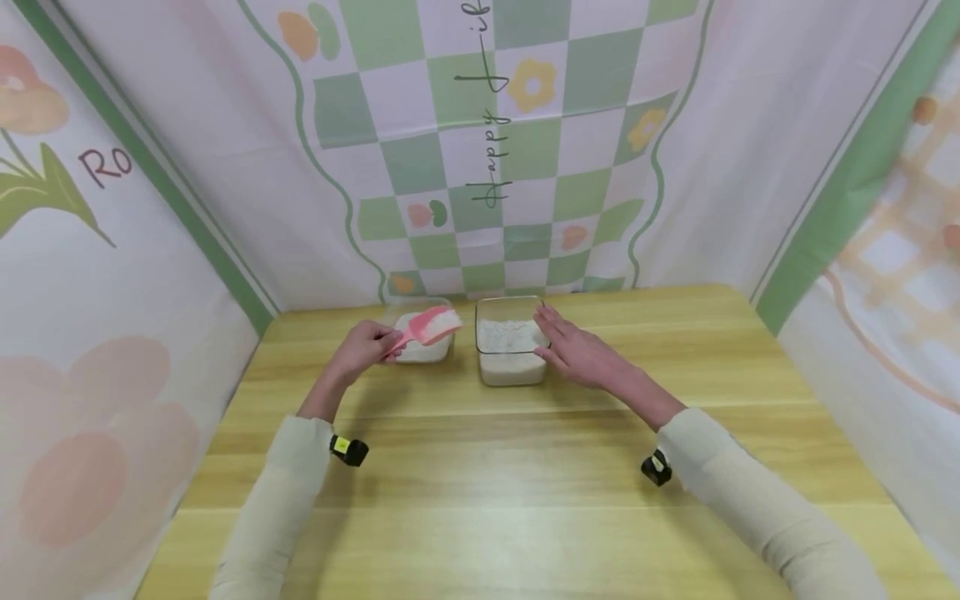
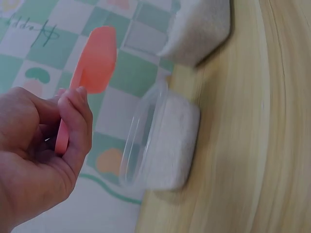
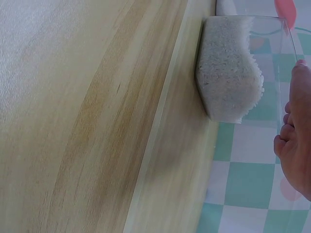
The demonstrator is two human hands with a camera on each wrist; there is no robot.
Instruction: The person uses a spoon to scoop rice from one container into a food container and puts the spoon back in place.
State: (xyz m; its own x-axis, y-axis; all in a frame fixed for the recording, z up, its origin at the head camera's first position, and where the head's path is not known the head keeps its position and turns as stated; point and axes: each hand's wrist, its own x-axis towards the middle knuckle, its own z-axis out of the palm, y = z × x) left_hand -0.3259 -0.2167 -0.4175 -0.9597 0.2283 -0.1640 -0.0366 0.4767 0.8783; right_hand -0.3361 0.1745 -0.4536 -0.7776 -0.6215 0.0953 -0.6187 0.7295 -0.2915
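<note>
My left hand [image 1: 365, 348] grips the handle of a pink scoop [image 1: 423, 327], which carries white grains, in the head view. The scoop is held over a smaller clear plastic container [image 2: 172, 141] with white contents. To its right stands a larger clear container [image 1: 512, 367] of white rice [image 3: 226, 68], its surface uneven below the rim. My right hand [image 1: 577, 350] lies along this container's right side, fingers extended and fingertips at the rim. In the left wrist view the scoop's pink underside faces the camera, hiding its load.
Both containers stand near the far edge of a wooden table [image 1: 480, 483]. Behind it hangs a green-and-white checked curtain [image 1: 472, 167], with printed cloth walls at the left and right. A small black device [image 1: 349, 451] sits at the left sleeve.
</note>
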